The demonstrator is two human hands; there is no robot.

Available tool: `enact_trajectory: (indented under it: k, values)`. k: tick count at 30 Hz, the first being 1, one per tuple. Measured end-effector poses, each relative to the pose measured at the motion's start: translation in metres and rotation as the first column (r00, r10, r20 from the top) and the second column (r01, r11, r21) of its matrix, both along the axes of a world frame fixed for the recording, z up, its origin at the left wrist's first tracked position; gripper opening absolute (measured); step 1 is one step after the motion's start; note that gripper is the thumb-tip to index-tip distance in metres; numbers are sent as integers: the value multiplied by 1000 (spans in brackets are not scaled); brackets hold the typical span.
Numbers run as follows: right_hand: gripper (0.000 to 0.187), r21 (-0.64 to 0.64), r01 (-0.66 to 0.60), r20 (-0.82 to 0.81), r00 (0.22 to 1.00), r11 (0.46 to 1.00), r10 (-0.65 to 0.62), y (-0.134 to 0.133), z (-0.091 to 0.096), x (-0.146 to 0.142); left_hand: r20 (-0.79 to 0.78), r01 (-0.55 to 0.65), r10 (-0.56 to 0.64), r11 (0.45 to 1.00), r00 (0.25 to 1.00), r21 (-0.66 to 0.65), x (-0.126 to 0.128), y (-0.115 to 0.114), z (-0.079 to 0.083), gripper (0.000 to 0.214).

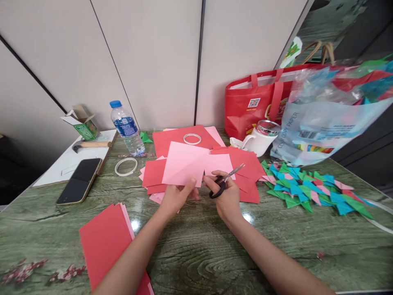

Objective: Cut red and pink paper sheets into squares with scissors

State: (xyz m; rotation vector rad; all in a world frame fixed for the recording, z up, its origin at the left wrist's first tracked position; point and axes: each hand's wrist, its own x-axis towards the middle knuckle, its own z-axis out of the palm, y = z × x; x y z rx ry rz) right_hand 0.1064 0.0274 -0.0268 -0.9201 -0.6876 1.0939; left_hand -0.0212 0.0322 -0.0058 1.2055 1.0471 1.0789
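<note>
My left hand (pixel 179 196) pinches the lower edge of a pink sheet of paper (pixel 184 162), thumb on top, and holds it raised over the pile. In my right hand (pixel 227 200) is a pair of scissors (pixel 229 175) with black handles, its tips pointing up and to the right, away from the sheet. Under and behind both hands lies a spread of red paper (pixel 245 164) and pink paper (pixel 218 164). A roll of white tape (pixel 192 135) rests on the red sheet at the back. Below my left forearm is a stack of red sheets (pixel 104 241) with pink ones.
At left are a phone (pixel 80 180), a hammer (pixel 95 144), a small green box (pixel 84 125), a water bottle (pixel 127 129) and another tape roll (pixel 125 162). To the right stand a white mug (pixel 258 141), a red bag (pixel 245 106), a plastic bag (pixel 322 127) and folded paper pieces (pixel 307 186).
</note>
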Motion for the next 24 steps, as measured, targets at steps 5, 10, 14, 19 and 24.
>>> enact_trajectory:
  k: [5, 10, 14, 19, 24]
  values:
    - [27, 16, 19, 54, 998, 1000, -20, 3, 4, 3, 66, -332, 327, 937, 943, 112, -6, 9, -1, 43]
    - [31, -27, -82, 95, 992, 996, 84, 0, 0, 0, 25, -170, 168, 980, 985, 100, 0, 4, -3, 38]
    - [26, -16, 152, 131, 980, 988, -149, 6, -6, 8, -261, -143, 203, 962, 944, 233, -5, 6, -3, 49]
    - [27, 36, 465, 139, 874, 885, -465, 23, -10, 30, -669, -133, 530, 825, 521, 550, -20, 15, -8, 74]
    - [32, 10, 525, 127, 843, 851, -522, 27, -10, 38, -840, -173, 500, 865, 212, 472, -28, 21, -19, 80]
